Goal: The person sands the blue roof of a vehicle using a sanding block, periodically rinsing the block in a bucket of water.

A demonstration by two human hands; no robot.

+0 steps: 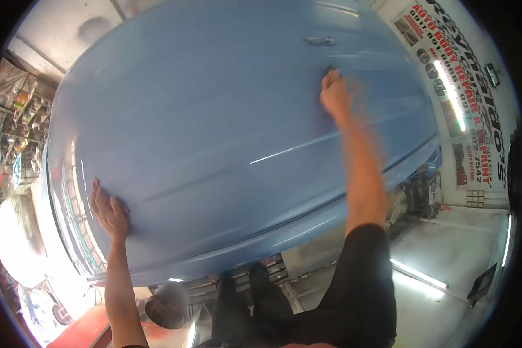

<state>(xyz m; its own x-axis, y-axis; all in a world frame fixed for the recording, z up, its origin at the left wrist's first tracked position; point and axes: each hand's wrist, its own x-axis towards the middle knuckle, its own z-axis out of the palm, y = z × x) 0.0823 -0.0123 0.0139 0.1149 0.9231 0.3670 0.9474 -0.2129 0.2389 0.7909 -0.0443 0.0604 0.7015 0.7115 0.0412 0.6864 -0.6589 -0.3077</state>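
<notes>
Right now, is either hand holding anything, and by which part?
The right hand presses a small dark pad, mostly hidden, against the blue car panel. The left hand lies flat, holding nothing.

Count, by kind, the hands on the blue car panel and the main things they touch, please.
Bare hands on the panel: 2, the left hand flat near the lower edge, the right hand higher up
Large glossy light-blue painted car body panel: 1
Small dark pad or block under the right fingers, blurred: 1
Recessed door handle in the panel: 1
Total: 5
</notes>
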